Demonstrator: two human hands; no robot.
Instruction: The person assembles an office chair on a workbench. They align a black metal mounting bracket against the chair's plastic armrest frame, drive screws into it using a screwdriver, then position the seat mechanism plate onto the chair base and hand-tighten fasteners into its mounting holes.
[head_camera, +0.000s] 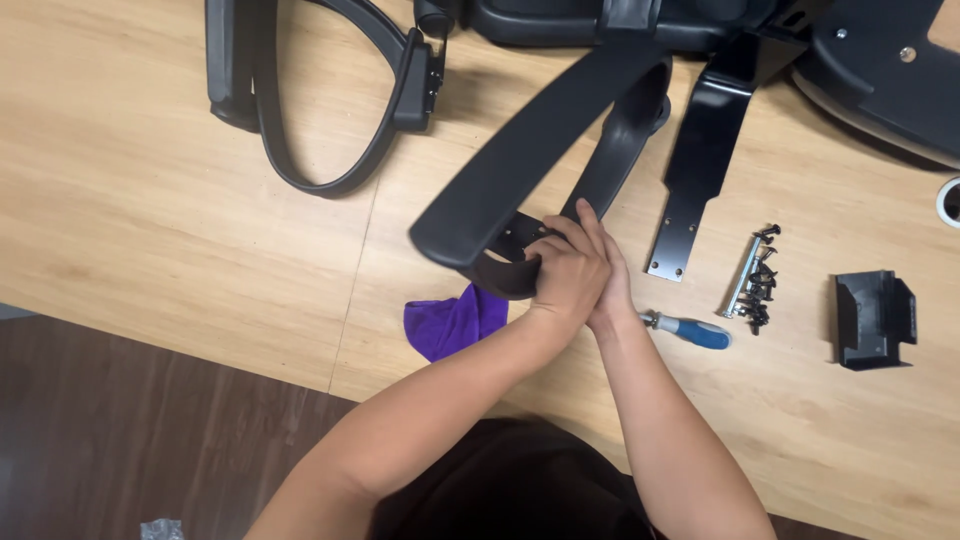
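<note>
A black armrest (530, 150) lies slantwise on the wooden table (150, 200). Its curved support (620, 140) runs down to a lower end close to me. My left hand (565, 275) is wrapped around that lower end. Half under it, my right hand (612, 285) clasps the same end, fingers pointing up along the support. A purple cloth (450, 320) sticks out just left of my hands. Beside my right wrist lies a blue-handled screwdriver (700, 332), which neither hand holds.
A flat black metal bracket (695, 170) lies right of the armrest. Several black screws and a hex key (755, 285) sit beside a small black plastic piece (872, 318). A second armrest (330, 100) lies top left, the chair seat base (880, 70) top right. The table edge borders dark floor (120, 420).
</note>
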